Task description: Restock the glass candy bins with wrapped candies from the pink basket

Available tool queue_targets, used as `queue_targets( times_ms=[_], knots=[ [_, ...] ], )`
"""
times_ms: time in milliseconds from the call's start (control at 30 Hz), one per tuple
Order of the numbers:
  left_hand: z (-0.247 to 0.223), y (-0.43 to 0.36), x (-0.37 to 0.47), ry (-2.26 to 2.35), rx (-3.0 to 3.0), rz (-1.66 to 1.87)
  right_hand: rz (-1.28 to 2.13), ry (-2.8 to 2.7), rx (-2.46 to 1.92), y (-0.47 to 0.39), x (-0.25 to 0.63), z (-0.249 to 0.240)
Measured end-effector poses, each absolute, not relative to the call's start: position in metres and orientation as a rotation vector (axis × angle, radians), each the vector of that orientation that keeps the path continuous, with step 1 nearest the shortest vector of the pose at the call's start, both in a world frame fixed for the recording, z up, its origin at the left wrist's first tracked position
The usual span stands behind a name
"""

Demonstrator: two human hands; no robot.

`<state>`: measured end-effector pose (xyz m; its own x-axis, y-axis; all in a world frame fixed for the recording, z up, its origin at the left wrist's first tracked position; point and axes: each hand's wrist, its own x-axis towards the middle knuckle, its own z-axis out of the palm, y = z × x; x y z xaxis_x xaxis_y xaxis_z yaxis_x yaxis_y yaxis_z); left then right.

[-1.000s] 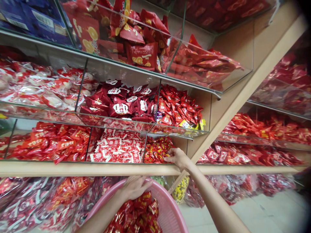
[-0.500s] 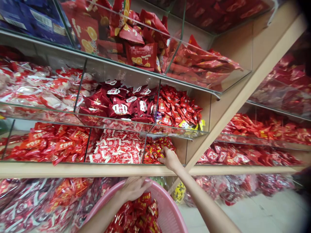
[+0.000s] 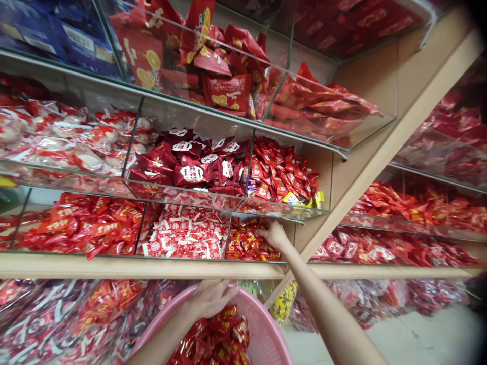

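Your left hand lies thumb-apart over the pink basket, your right hand has an unclear grip, so jostling could spill packets.

The pink basket at bottom centre is smooth, shiny plastic; the wrappers inside are glossy, crinkled film. The diagonal post is smooth, matt wood. The clear front panel, mid-frame, is probably glass.

Pale wooden ledge crossing view; slanting wooden post at right; light tiled floor below
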<state>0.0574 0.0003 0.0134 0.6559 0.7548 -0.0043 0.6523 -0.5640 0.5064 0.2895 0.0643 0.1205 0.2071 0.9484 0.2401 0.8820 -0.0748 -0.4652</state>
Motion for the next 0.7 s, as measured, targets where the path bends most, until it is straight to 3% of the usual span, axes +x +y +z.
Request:
queue_targets(
  times_ms=[700],
  knots=[
    [0.0114,0.0001,0.0569,1.096,2.407,0.326,0.175,-1.802,-1.972,0.064,0.2787,0.1079]
  ],
)
